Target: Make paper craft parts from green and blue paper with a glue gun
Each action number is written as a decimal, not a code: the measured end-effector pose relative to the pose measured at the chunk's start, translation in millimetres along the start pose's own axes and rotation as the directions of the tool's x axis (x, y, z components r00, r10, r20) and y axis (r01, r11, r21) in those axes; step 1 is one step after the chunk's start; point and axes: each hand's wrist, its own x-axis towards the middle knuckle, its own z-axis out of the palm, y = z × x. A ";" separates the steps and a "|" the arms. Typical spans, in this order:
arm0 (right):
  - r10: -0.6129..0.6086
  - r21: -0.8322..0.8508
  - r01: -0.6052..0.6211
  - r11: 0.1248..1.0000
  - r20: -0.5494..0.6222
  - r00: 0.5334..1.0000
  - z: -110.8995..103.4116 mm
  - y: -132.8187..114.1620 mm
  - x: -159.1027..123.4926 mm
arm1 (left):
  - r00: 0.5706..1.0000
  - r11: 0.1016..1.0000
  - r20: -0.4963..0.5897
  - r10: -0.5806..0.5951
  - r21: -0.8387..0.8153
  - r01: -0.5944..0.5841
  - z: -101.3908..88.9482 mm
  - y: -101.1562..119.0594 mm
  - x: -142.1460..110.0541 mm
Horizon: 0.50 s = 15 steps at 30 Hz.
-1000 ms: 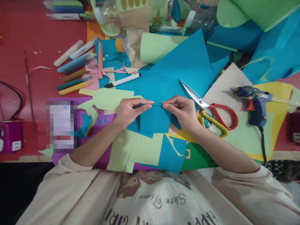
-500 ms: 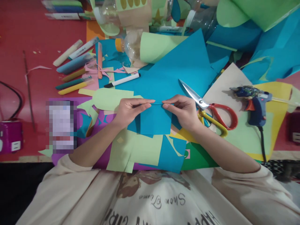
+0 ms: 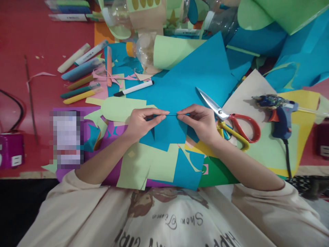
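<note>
- Two hands on one piece of blue paper, centred in front of you, over the layered sheets.
- Grip: your left hand and right hand each pinch its far edge, thumb and fingers together on the paper, a short span between them. Judged: the paired pinch keeps that edge straight and level.
- Beneath and beyond: large blue sheet; white marker on the far left.
- Scissors beside your right hand, blades pointing away from you; probably parked for easy reach. Glue gun farther right.
- Containers: orange-capped bottle on its side, partly wrapped in light green paper. White-capped bottle behind. Contents of both: cannot tell.
</note>
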 end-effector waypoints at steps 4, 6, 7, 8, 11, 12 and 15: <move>0.004 -0.041 -0.004 0.999 -0.004 1.000 0.2 -0.6 -0.4 | 1.000 1.000 0.010 0.006 0.027 -0.006 0.4 0.9 -0.5; -0.004 -0.047 0.004 0.999 -0.005 1.000 0.2 -0.4 -0.5 | 1.000 0.999 0.012 0.025 0.029 -0.025 0.6 1.9 -0.6; -0.012 -0.046 0.011 0.999 -0.003 1.000 0.2 -0.3 -0.5 | 0.999 0.999 0.013 0.038 0.032 -0.039 0.7 2.5 -0.7; -0.019 -0.046 0.019 0.999 0.002 1.000 0.2 -0.1 -0.5 | 0.998 0.998 0.015 0.053 0.040 -0.053 0.9 3.0 -0.8; -0.031 -0.051 0.033 0.998 0.025 0.999 0.5 0.4 -0.7 | 0.996 0.992 0.028 0.084 0.093 -0.086 1.6 4.2 -1.8; -0.031 -0.051 0.033 0.998 0.035 0.999 0.7 0.6 -0.8 | 0.996 0.989 0.033 0.087 0.117 -0.091 1.9 4.4 -2.3; -0.034 -0.035 0.036 0.999 0.067 0.997 1.2 1.0 -1.3 | 0.996 0.985 0.046 0.078 0.154 -0.084 2.8 4.4 -3.5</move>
